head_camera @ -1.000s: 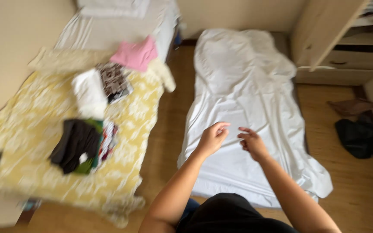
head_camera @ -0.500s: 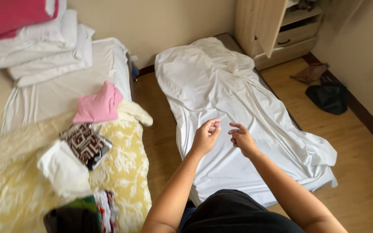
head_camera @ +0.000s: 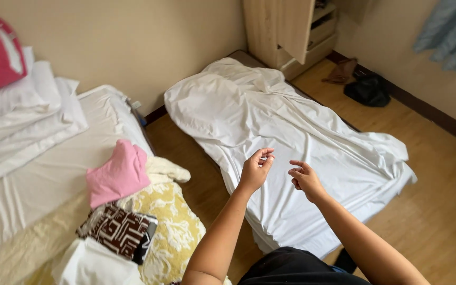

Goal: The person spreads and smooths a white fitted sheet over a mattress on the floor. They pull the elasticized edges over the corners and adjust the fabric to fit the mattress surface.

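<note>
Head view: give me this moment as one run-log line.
left hand: empty, fingers curled, above white sheet | right hand: empty, beside left, apart | sheet: rumpled over floor mattress | pink garment: on bed

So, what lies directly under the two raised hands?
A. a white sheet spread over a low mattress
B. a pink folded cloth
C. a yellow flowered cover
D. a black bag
A: both the left hand and the right hand hover, holding nothing, above the wrinkled white sheet.
</note>
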